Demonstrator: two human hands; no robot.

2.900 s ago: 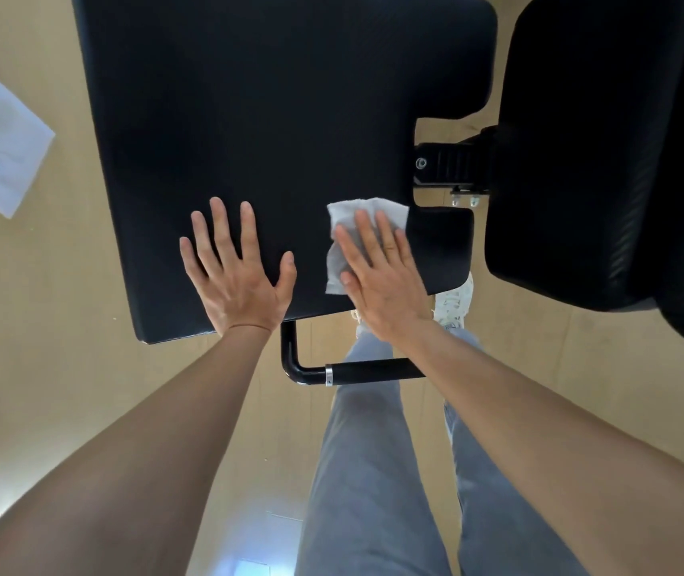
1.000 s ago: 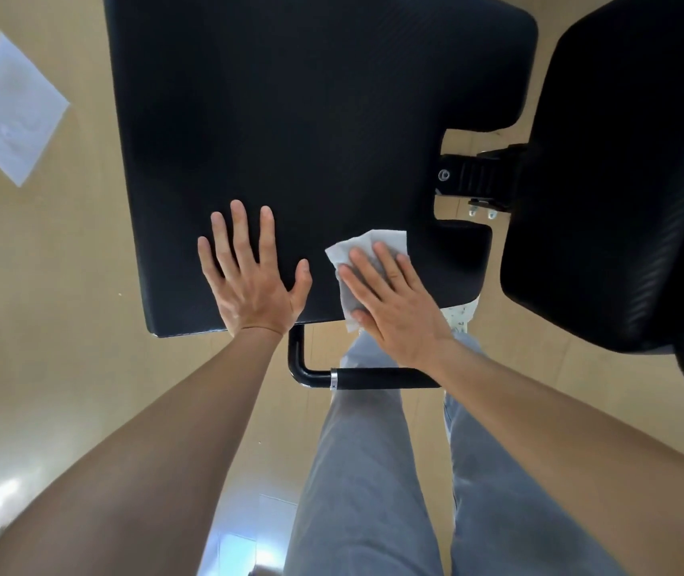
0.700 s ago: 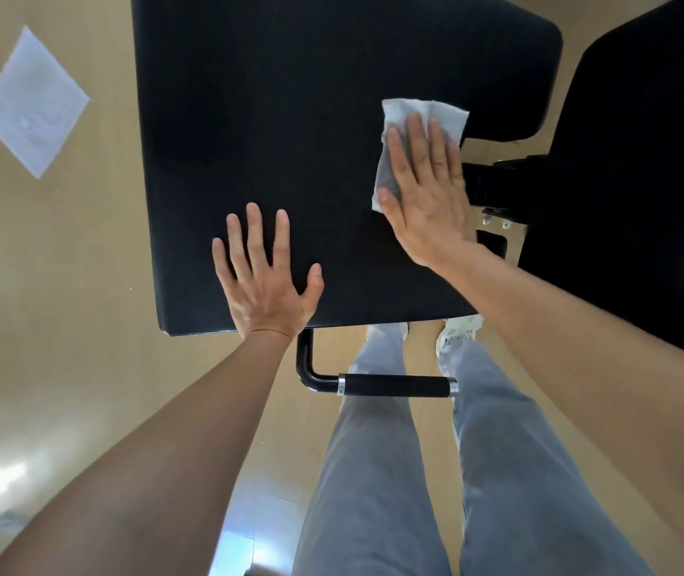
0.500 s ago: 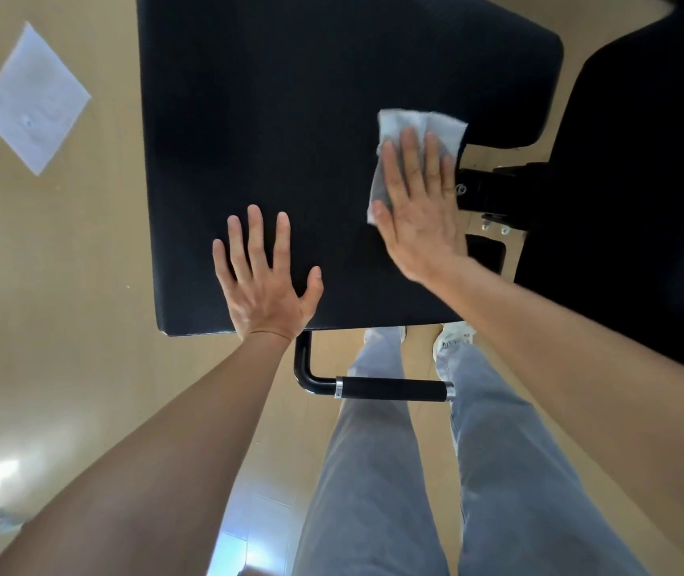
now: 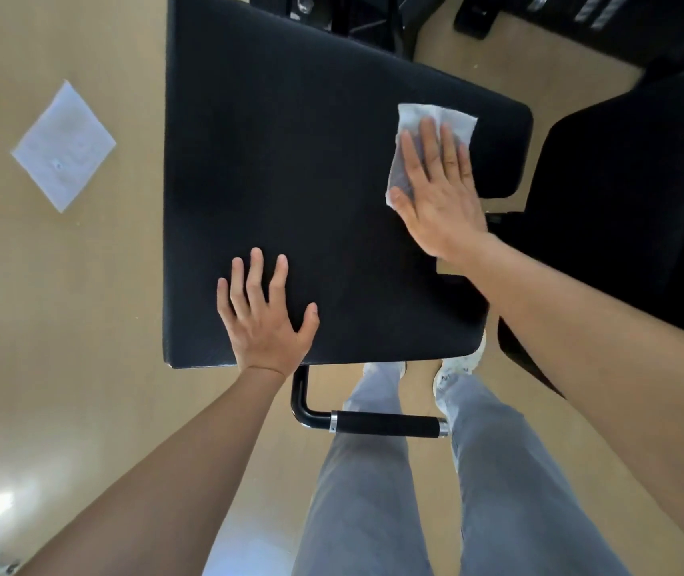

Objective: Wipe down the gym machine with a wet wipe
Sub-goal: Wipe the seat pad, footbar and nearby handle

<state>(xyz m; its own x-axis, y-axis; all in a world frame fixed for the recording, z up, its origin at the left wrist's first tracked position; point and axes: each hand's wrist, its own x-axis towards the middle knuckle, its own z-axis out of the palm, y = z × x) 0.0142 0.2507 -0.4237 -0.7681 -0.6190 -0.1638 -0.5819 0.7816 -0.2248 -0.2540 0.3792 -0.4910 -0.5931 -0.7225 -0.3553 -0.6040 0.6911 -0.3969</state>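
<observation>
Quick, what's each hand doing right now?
Left hand: open, flat on the black pad.
Right hand: open, pressing the wet wipe onto the pad.

Black pad (image 5: 290, 180), white wipe (image 5: 431, 118)

Black upholstered pads, two: large pad (image 5: 290, 160), side pad (image 5: 631, 180). Wet wipe (image 5: 436, 116), one. White square sheet (image 5: 64, 145), one. Handle bar (image 5: 386, 424), one; chrome collars, two: left collar (image 5: 333, 421), right collar (image 5: 442, 428). Grips, two: left grip (image 5: 263, 322), right grip (image 5: 440, 201). Grey trouser legs, two: left leg (image 5: 357, 492), right leg (image 5: 510, 492). White shoes, two: left shoe (image 5: 402, 367), right shoe (image 5: 463, 361).
</observation>
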